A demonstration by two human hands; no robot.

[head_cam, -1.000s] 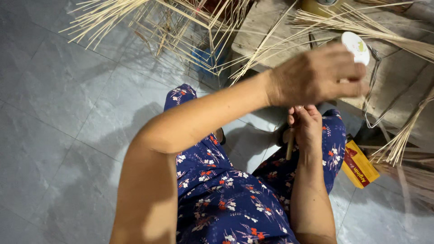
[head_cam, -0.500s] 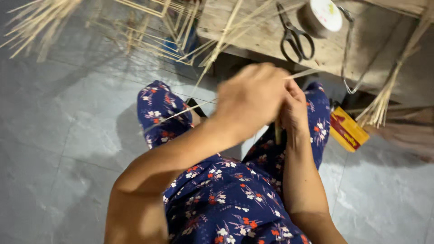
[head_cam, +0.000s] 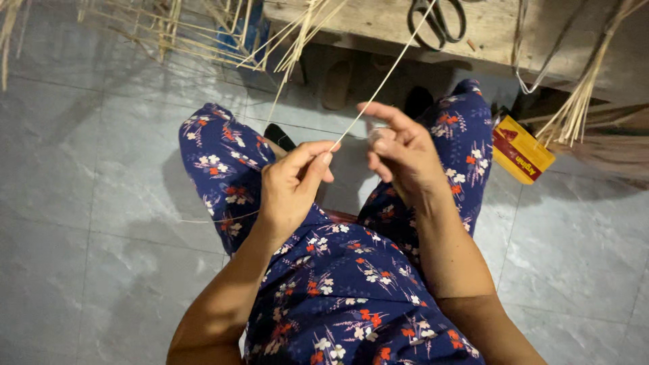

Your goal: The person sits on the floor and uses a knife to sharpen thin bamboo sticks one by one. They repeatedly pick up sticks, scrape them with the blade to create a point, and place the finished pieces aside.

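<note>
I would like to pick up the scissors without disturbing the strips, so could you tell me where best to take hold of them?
Grip the scissors by the two dark handle loops, which lie at the near edge of the wooden bench, coming from the person's side. The blades point away, out of frame, and a thin pale strip crosses the left loop, so lift from the right loop.

Scissors (head_cam: 437,20) lie on a low wooden bench (head_cam: 378,23) at the top. Loose straw (head_cam: 169,30) spreads over the grey tiled floor (head_cam: 81,203) at upper left — another bundle (head_cam: 581,101) hangs at right, just beside a yellow-and-red packet (head_cam: 520,152) on the tiles.
</note>
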